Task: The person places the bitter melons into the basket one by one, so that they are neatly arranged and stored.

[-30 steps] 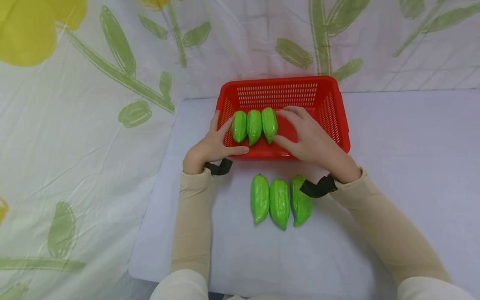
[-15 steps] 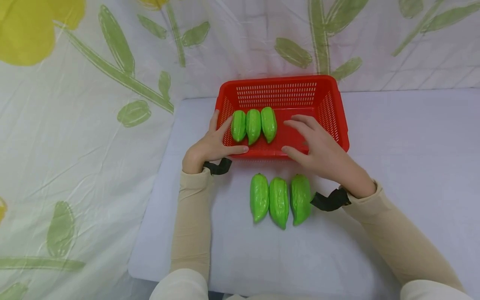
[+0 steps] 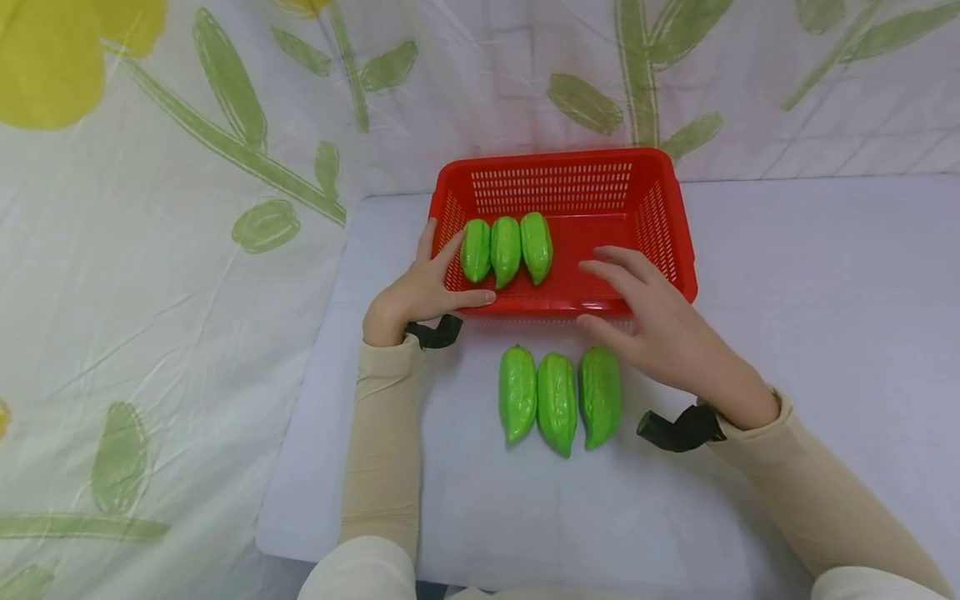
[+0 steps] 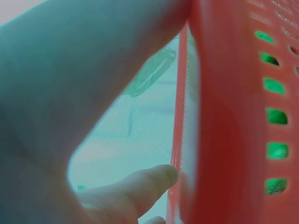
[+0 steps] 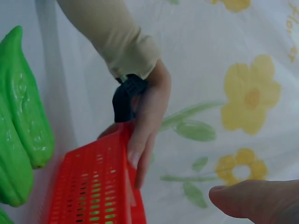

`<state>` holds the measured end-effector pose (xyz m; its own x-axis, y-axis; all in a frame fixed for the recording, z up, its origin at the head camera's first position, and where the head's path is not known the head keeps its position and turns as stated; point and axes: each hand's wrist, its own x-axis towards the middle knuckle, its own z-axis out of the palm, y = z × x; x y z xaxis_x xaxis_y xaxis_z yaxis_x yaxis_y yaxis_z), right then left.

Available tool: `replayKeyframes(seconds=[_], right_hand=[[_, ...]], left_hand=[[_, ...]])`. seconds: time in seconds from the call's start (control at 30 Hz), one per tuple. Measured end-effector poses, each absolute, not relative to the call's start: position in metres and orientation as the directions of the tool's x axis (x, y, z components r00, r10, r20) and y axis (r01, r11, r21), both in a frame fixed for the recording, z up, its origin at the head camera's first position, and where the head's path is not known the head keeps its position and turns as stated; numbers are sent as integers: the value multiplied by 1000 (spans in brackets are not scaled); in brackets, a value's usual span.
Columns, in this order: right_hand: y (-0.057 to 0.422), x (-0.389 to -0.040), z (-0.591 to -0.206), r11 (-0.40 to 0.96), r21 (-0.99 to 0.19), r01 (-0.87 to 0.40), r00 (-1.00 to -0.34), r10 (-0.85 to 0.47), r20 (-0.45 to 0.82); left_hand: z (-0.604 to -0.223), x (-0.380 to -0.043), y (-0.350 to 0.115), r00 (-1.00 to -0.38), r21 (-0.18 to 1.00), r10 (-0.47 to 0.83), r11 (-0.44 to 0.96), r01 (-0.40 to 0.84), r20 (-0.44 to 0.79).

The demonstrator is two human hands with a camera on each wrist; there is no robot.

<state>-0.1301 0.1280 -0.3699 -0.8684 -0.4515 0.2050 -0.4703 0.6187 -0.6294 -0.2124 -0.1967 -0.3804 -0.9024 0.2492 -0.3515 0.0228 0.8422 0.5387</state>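
Note:
A red perforated basket (image 3: 592, 225) stands near the back of the table. Three glossy green ridged fruits with pointed ends, one of them the middle fruit (image 3: 506, 252), lie side by side in its left part. Spread over the basket's front left corner, my left hand (image 3: 415, 292) rests its straight thumb and fingers on the rim. My right hand (image 3: 656, 321) hovers over the front right rim, fingers apart and loosely bent, holding nothing. Three more such fruits, the left one (image 3: 517, 394) among them, lie on the table before the basket.
The white table (image 3: 480, 508) ends at a left edge and a front edge. A white curtain (image 3: 487, 83) with printed flowers hangs behind and to the left. Black bands (image 3: 435, 333) are worn at both wrists.
My right hand has drawn away from the rightmost fruit in the basket, moving right and toward me. The left hand and all the fruits stay in place.

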Motion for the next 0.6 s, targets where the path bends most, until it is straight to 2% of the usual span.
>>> replayKeyframes(seconds=[0.43, 0.6], right_hand=[[132, -103, -366, 619, -558, -552, -829, -478, 289], [133, -99, -369, 624, -554, -551, -829, -488, 275]], left_hand=[[-381, -212, -198, -904, 539, 250, 842, 24, -348], [-382, -212, -198, -905, 546, 253, 837, 28, -342]])
